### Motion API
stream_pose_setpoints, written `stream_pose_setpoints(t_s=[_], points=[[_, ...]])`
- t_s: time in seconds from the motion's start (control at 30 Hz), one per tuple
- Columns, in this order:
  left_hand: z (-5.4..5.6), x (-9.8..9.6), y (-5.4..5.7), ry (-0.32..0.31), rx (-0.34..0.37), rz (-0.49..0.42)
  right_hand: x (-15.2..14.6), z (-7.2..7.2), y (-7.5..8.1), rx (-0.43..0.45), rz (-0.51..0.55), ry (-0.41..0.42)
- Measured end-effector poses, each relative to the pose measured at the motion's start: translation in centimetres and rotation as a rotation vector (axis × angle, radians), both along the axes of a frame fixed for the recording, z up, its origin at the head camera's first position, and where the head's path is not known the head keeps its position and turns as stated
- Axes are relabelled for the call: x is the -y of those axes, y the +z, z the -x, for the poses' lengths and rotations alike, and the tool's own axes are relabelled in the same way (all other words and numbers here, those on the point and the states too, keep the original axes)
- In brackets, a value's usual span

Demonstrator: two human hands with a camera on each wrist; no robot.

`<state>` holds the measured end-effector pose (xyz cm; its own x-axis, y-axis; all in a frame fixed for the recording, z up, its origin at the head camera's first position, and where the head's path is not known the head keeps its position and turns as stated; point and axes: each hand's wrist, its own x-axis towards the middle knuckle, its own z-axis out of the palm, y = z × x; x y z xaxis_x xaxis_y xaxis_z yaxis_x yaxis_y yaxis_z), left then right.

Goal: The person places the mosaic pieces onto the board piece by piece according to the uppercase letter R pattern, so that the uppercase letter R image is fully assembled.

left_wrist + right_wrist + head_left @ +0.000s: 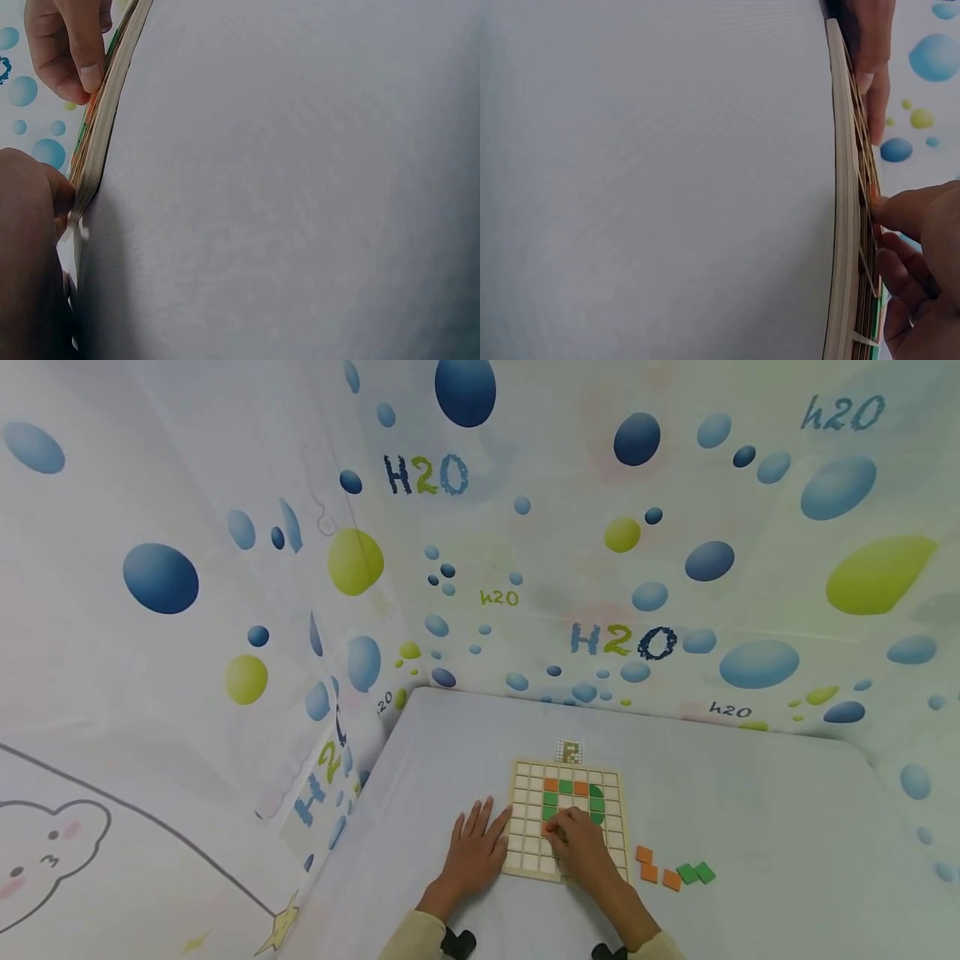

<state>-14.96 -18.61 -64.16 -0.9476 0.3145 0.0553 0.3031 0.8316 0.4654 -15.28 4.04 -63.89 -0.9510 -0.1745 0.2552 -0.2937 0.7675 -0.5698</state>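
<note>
A wooden grid board (527, 863) lies on the white table, with orange and green tiles set in its upper and middle squares. My right hand (585, 847) bends over the board's middle, its thumb and fingers pinching an orange tile (546, 829) at the lower left of the pattern. Part of that tile is covered by the fingertips; in the right wrist view an orange edge (874, 191) shows by the thumb. Spread flat on the table, my left hand (477, 847) has its fingertips at the board's left edge.
Right of the board lie three loose orange tiles (648, 873) and two green tiles (696, 872). A small pattern card (570, 752) sits just beyond the board's far edge. Behind the table (757, 810) hangs a white sheet (525, 552) printed with bubbles.
</note>
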Motion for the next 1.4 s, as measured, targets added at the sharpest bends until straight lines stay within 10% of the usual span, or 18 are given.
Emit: stream_pose_setpoints(t_s=[0.67, 1.13, 1.4], points=[[-0.2, 0.1, -0.3, -0.007, -0.038, -0.028, -1.1, -0.9, 0.2, 0.020, 0.017, -0.036], [0.0, 0.1, -0.6, -0.014, -0.049, -0.040, -11.0, -2.6, 0.3, 0.207, 0.002, -0.375], [0.1, 0.1, -0.4, -0.015, -0.002, -0.019, -14.0, -3.4, 0.5, 0.314, -0.037, -0.379]])
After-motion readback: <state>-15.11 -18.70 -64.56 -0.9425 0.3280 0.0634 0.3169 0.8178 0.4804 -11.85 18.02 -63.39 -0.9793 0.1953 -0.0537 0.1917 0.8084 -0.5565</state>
